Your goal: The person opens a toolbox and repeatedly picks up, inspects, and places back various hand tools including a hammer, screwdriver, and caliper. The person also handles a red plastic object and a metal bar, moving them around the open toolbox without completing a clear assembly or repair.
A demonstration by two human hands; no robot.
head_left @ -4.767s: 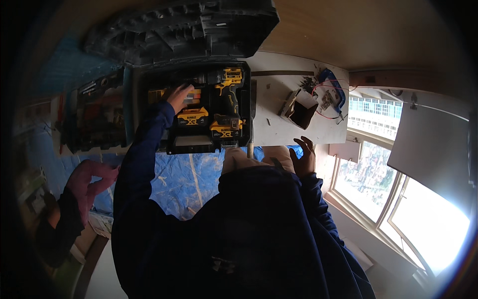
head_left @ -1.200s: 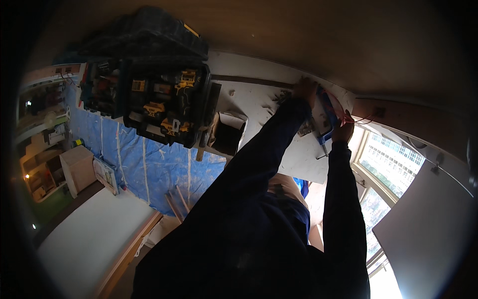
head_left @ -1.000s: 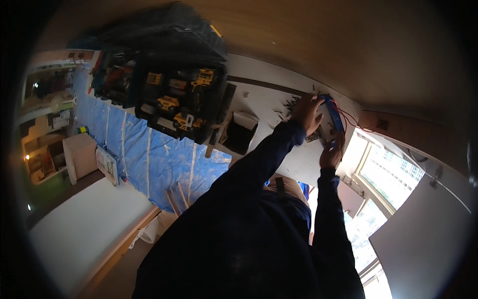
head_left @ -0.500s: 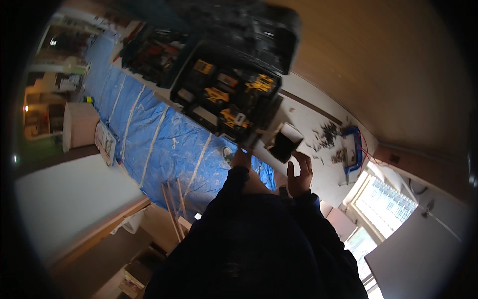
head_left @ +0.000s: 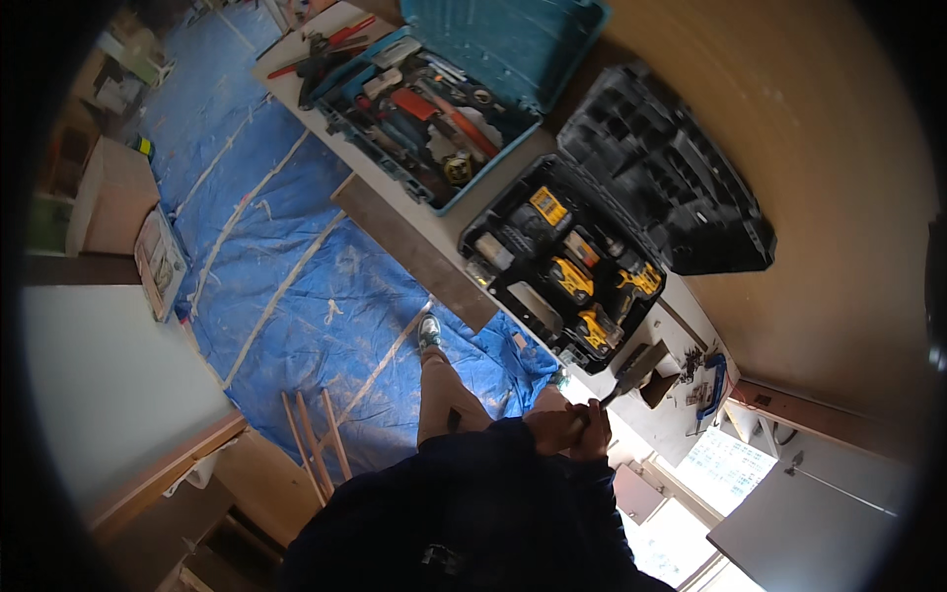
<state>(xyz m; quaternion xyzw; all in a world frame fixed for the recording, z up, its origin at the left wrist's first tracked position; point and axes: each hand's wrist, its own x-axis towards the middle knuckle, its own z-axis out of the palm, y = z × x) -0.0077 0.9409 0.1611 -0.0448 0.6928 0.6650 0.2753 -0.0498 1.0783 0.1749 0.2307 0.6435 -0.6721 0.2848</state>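
My left hand (head_left: 553, 431) and my right hand (head_left: 594, 435) are together in front of my body, low beside the bench edge. Both have their fingers bent and closed, and anything between them is too small or hidden to name. Just beyond my right fingertips is a dark, flat tool with a narrow handle (head_left: 625, 379); whether my fingers touch it I cannot tell. Beside it stands a small open cardboard box (head_left: 659, 389). An open black case (head_left: 520, 318) with yellow-and-black power tools lies on the bench, nearest to my hands.
Further along the bench (head_left: 400, 183) sits an open teal toolbox (head_left: 434, 201) full of hand tools. Dark screws lie scattered near a blue clamp (head_left: 714, 385). Blue tarp (head_left: 286, 266) covers the floor; wooden strips (head_left: 314, 444) lean at the lower left.
My right hand has left the small box, where its fingers were spread, and has come together with my left hand. The view has shifted, bringing the toolbox fully into sight.
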